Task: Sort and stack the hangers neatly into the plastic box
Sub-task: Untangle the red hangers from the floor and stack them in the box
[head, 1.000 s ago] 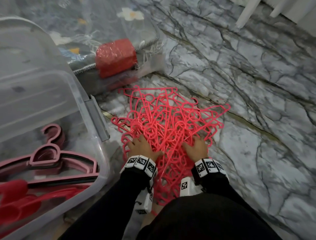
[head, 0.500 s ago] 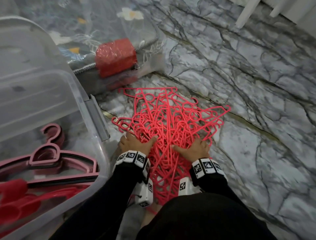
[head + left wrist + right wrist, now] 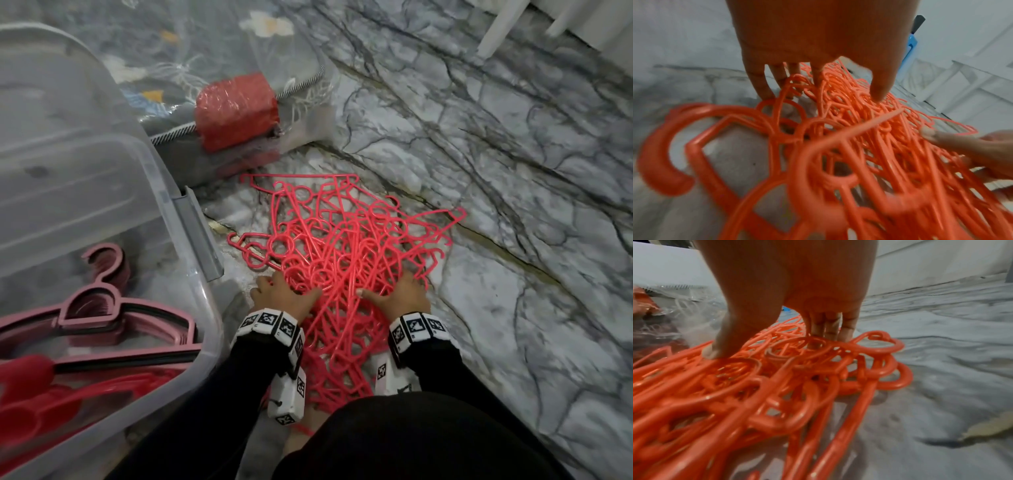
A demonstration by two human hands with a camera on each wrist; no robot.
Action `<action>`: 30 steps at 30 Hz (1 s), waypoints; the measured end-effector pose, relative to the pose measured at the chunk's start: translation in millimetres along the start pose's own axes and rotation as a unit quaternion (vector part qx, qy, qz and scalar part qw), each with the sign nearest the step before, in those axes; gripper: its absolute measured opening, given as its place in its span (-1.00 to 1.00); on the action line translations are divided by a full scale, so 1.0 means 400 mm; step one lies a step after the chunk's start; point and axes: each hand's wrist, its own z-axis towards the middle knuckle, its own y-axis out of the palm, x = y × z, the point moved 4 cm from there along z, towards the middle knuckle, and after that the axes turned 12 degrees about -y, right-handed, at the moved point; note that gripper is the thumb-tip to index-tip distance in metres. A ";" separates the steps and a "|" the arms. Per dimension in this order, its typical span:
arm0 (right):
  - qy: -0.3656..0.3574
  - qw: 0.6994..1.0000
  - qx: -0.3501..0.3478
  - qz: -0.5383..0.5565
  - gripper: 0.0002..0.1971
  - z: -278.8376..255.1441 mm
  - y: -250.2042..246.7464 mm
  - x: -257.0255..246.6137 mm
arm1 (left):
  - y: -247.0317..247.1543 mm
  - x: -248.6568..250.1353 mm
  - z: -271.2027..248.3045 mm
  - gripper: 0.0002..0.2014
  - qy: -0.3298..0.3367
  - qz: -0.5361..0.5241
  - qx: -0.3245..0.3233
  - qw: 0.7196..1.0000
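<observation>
Tangled pile of red hangers (image 3: 346,260) on the marble floor (image 3: 513,274), spread as a fan: narrow end toward the person's knees, wide end pointing away; hooks face many ways, so no single long axis can be given. The left edge of the pile lies near the grey latch (image 3: 200,233) of the clear plastic box (image 3: 191,308); bare floor opens to the right and beyond. Inside the box, pink hangers (image 3: 102,318) lie flat in a stack, hooks pointing away from the person.

Left hand (image 3: 281,296) rests palm-down on the pile's near left part, its fingers (image 3: 758,84) spread and reaching down among the loops. Right hand (image 3: 399,294) mirrors it on the near right part; fingers (image 3: 828,327) held close together and poked into the tangle, thumb pressed on top. Whether either hand grips a hanger cannot be told.

A red wrapped packet (image 3: 236,111) lies beyond the pile, on a clear bag.
</observation>
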 end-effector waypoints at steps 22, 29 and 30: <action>0.003 0.969 -0.086 0.233 -0.32 0.039 -0.010 -0.009 | 0.082 0.070 -0.017 -0.21 0.048 -0.181 -0.158 0.969; -0.042 0.957 -0.064 0.279 -0.43 0.028 -0.042 -0.020 | 0.078 0.076 -0.037 -0.28 0.050 -0.248 -0.153 0.955; -0.045 0.954 -0.067 0.288 -0.35 0.027 -0.049 -0.023 | 0.074 0.076 -0.041 -0.27 0.054 -0.249 -0.148 0.956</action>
